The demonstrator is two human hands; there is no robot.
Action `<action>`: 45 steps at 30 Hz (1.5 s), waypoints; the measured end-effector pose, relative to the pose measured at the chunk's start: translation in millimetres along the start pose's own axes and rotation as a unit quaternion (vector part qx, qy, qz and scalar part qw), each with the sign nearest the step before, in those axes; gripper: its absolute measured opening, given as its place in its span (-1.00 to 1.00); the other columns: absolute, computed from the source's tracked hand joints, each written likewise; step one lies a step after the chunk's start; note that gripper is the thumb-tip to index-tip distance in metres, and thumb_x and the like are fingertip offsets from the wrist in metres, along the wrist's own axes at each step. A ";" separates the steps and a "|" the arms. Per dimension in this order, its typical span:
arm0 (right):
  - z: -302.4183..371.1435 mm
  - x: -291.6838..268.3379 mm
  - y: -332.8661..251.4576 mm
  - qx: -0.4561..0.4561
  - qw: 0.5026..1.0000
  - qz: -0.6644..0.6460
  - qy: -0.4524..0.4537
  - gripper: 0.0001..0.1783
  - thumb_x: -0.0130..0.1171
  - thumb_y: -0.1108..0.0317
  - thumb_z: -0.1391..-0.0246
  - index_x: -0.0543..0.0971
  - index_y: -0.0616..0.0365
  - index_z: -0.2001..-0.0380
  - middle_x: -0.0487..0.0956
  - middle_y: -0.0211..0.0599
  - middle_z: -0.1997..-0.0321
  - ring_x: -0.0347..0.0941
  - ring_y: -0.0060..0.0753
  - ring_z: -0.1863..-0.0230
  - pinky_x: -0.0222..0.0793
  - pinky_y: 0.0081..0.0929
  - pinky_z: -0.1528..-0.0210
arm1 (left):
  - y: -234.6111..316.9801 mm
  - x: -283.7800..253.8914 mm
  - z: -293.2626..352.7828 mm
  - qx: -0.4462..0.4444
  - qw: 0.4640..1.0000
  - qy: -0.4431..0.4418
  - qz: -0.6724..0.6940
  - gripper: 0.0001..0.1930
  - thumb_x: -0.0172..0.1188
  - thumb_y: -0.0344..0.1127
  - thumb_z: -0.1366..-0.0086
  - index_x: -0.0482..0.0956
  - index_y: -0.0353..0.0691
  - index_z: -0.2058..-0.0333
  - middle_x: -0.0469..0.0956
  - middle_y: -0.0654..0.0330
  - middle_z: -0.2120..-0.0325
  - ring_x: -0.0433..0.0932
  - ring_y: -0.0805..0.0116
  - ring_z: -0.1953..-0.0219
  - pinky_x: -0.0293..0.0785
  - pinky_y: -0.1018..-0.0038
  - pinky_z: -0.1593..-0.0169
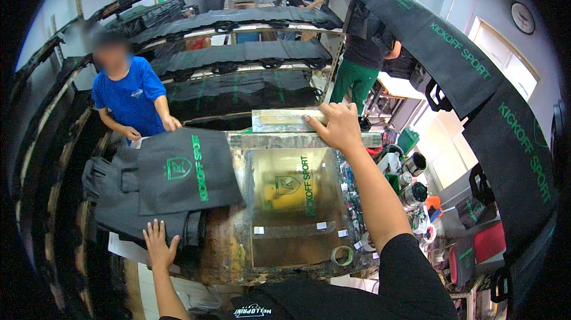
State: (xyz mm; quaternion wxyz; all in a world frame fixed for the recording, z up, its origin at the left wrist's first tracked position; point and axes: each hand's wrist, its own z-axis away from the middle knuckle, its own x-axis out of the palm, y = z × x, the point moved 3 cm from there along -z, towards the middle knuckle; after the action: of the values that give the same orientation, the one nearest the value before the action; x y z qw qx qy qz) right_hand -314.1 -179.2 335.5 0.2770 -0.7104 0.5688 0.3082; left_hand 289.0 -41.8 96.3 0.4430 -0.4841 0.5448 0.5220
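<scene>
My right hand (340,125) is closed round the right end of a squeegee (278,120) with a wooden handle, at the far edge of a printing screen (297,234). The screen's mesh carries a green crest and lettering, with yellowish ink or mesh around it. At the left, my left hand (159,245) lies with fingers spread on the near side of a pile of black fabric bags (148,219). On top of this pile a black bag (166,183) bears a green crest and lettering. A co-worker in a blue shirt (134,94) has a hand by its far edge.
Racks of black printed bags (226,55) stand behind and left. More printed bags (440,40) hang at the right. Cans (414,194) and tools crowd the bench's right side. A tape roll (342,255) lies at the screen's near right corner. Another person in green trousers (355,82) stands behind.
</scene>
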 end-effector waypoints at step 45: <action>-9.2 7.7 15.9 -0.003 1.000 -0.022 0.005 -0.31 0.13 -0.37 -0.26 0.67 0.13 0.39 0.67 -0.11 0.38 0.62 -0.02 0.21 0.21 0.11 -0.12 | 367.7 194.2 -1.7 0.353 0.926 -0.085 0.101 -0.04 -0.18 0.54 -0.43 0.30 -0.15 -0.49 0.07 -0.19 -0.55 -0.12 -0.32 -0.60 -0.43 -0.50 -0.47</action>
State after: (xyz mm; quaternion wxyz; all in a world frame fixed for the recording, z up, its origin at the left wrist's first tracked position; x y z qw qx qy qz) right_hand -327.3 -194.1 335.1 0.2790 -0.7252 0.5531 0.3005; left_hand -102.0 -61.1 -44.1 0.5746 -0.1932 0.7002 0.3773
